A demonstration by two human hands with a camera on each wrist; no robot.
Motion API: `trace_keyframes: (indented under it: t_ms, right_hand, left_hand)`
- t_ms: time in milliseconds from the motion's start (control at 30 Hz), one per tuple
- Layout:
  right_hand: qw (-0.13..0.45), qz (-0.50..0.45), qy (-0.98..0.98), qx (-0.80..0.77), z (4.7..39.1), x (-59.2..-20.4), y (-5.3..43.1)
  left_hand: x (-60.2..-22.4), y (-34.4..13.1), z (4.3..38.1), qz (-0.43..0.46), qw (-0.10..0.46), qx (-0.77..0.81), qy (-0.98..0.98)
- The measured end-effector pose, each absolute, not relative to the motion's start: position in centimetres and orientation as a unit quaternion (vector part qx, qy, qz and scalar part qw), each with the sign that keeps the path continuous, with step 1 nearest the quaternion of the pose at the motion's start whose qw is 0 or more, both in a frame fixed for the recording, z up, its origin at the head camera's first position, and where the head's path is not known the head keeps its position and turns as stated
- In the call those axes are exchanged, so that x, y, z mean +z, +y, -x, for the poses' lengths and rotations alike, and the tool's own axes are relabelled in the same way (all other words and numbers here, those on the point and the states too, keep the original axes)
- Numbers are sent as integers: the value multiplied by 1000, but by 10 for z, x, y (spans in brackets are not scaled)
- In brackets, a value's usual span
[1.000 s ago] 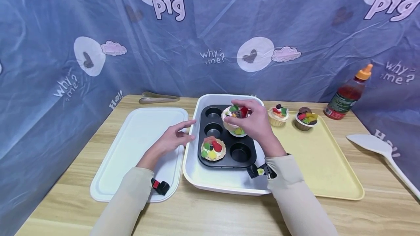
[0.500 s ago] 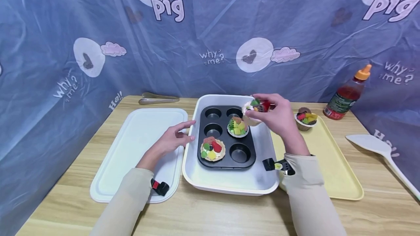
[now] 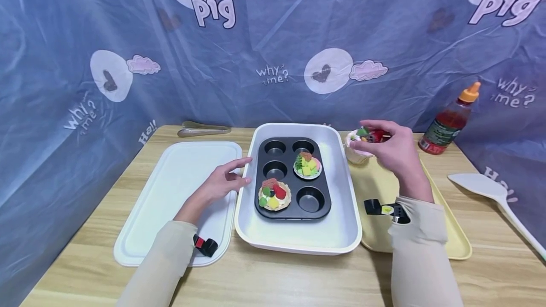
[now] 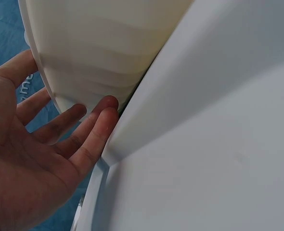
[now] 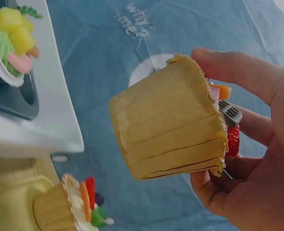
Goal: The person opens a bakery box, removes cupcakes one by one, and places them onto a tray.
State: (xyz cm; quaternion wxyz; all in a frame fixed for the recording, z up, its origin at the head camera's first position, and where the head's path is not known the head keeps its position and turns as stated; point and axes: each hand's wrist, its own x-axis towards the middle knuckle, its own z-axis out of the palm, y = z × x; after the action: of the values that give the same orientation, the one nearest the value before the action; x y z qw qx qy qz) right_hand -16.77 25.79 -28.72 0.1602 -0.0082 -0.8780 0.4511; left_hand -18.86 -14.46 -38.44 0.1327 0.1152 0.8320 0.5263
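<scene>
Right hand (image 3: 394, 148) grips a cupcake (image 5: 166, 122), left hand (image 3: 218, 183) spread at a bin (image 3: 298, 237) whose muffin tin (image 3: 293, 210) holds two.

Creased blue printed cloth (image 3: 273, 22) behind wooden table (image 3: 243, 278)

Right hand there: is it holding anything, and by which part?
The right hand holds a cupcake by its upper rim, around the toppings.

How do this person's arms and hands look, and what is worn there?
The left hand and right hand are ungloved. The left sleeve and right sleeve are plain beige. On the left is a black wrist device with a red patch; on the right, a black wristband with a yellow label.
</scene>
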Motion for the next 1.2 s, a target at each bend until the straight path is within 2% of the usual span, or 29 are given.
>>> trace_keyframes:
  t_ms: [400,1200]
  right_hand:
    - [105,38,-888,445,167,-294,284]
    - [-12,-44,-887,460,183,-335,310]
  left_hand:
    - [-385,-146,188,-116,132,526,832]
    - [-386,-145,189,-115,134,519,837]
